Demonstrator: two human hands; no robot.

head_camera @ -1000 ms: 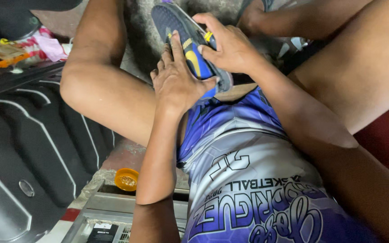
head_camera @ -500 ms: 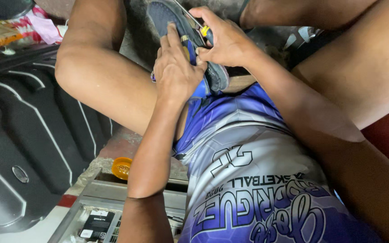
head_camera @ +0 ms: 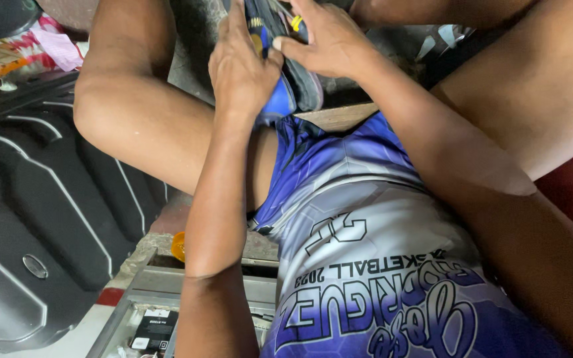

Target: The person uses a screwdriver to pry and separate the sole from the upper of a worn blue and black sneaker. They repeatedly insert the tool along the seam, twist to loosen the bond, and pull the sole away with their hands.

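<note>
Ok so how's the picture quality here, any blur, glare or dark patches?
Head view: soft even daylight, no harsh glare; the left hand and right hand look fairly sharp on the dark shoe, which is cut off at the top edge; the black moulded panel shows only a dull sheen.

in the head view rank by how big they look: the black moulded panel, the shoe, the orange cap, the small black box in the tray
1. black moulded panel, partly cut off by the frame
2. shoe, partly hidden by the left hand and right hand
3. small black box
4. orange cap, half hidden, so its place after the box is unsure
</note>
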